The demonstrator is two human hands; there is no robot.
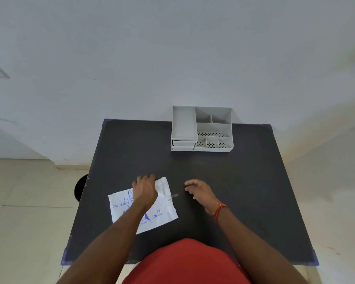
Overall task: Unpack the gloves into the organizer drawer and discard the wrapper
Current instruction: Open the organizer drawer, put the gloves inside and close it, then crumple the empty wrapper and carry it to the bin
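Gloves packet [164,210]: one flat white plastic wrapper printed in blue, "DISPOSABLE" and "100" legible, lay askew on the black counter [244,191] toward its near-left corner, well inside both edges. Contents not visible; the wrapper looked sealed or nearly so, with a small strip or tab [174,195] projecting at its right edge.

Left hand [145,191]: rested over the packet's far end, fingers [146,178] curled down at the top edge; whether they actually pinched the film could not be told. Right hand [200,191]: hovered above bare counter just right of the packet, fingers loosely bent, grasping nothing.

Organizer [202,129]: grey, compartmented, with stacked drawers [183,144] on its left side, stood at the far edge, well apart from the packet. Dark round object [80,190], possibly a bin, stood on the floor off the left edge.

Handling, as judged: light, limp, slippery film; soft compressible contents, not fragile. Best held by pinning one end and tearing at the right-edge seam; the thin gloves would likely spill or cling together.
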